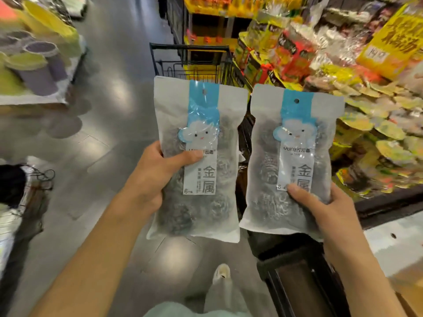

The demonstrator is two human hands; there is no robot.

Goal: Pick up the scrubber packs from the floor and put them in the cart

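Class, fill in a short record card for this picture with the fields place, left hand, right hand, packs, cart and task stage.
place: shop aisle, grey floor, goods shelf to the right
left hand: holds left scrubber pack, thumb on its front
right hand: holds right scrubber pack near the bottom
packs: both upright, side by side, off the floor
cart: black wire, behind the packs
task stage: packs picked up, not yet in the cart

Much hidden behind two held packs, edges blurred

The two scrubber packs [196,156] [295,161] cover most of the cart [190,60]; only its far rim and some wire side show. Each hand's fingers lie behind its pack, only the thumbs showing. Shelf goods [366,92] at right and the cups [39,65] at left are smeared; small print is unreadable.
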